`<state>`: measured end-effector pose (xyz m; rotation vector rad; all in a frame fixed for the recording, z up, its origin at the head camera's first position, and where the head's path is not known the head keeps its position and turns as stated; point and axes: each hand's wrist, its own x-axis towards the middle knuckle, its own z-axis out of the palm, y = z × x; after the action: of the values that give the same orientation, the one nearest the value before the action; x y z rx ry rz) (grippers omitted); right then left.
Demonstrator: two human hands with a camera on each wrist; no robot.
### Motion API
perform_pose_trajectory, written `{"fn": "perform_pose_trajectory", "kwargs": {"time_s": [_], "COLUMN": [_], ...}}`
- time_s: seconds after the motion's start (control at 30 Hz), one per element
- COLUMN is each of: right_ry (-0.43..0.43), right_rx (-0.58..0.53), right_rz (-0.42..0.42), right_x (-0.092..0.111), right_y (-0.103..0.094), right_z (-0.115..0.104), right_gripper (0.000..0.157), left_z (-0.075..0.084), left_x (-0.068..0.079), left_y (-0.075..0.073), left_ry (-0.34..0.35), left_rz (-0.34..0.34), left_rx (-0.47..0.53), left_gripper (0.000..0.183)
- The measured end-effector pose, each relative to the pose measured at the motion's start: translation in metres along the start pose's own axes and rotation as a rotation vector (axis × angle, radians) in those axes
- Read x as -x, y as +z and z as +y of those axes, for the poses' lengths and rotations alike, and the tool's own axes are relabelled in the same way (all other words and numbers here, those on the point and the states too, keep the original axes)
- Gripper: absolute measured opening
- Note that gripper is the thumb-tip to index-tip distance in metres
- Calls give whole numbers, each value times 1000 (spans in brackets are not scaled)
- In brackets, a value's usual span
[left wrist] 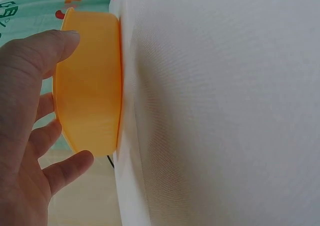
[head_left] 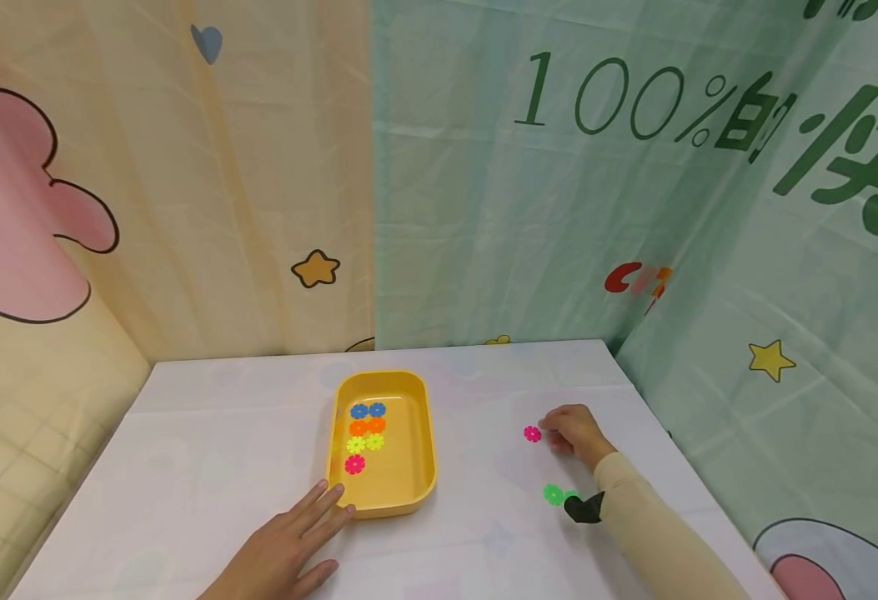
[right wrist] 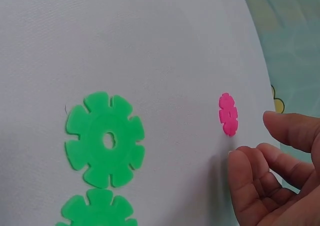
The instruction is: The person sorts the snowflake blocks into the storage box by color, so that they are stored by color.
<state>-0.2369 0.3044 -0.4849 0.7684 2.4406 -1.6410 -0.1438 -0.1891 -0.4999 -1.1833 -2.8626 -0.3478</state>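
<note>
Close to the tray's near left corner is my left hand (head_left: 281, 542), fingers spread and fairly straight, fingertips right at the rim of the yellow tray (head_left: 427, 454). In the left wrist view, the thumb and fingers lie around the tray's side (left wrist: 90, 86). My right hand (head_left: 575, 432) hovers by a pink flower-shaped disc (head_left: 532, 433) on the table. The right wrist view shows that disc (right wrist: 228, 114) just beyond the fingertips, with thumb and bent fingers apart and nothing between them. Nearer me lie two green flower-shaped discs (right wrist: 105, 141), one partly hidden in the head view.
Along the tray's left side lie paired blue (head_left: 359, 411), orange (head_left: 367, 427) and yellow discs (head_left: 365, 443), plus one pink disc (head_left: 354, 464). A white cloth covers the table (head_left: 221, 450). Printed curtains (head_left: 446, 208) hang behind and beside it.
</note>
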Motion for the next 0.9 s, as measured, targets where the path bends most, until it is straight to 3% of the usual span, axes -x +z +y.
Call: {"fn": "perform_pose_trajectory", "kwargs": {"time_s": [0.5, 0.9], "right_ry": [4, -82], "right_rx": [92, 272], "right_rz": [-3, 30], "right_x": [-3, -1], "right_y": [10, 20], "right_z": [3, 3], "right_gripper": [24, 26], "left_z": [3, 2], "left_x": [-2, -2], "left_y": [-4, -3], "left_ry": [-32, -41], "left_rz": [-43, -55], "left_rx": [50, 41], "left_gripper": [68, 70]}}
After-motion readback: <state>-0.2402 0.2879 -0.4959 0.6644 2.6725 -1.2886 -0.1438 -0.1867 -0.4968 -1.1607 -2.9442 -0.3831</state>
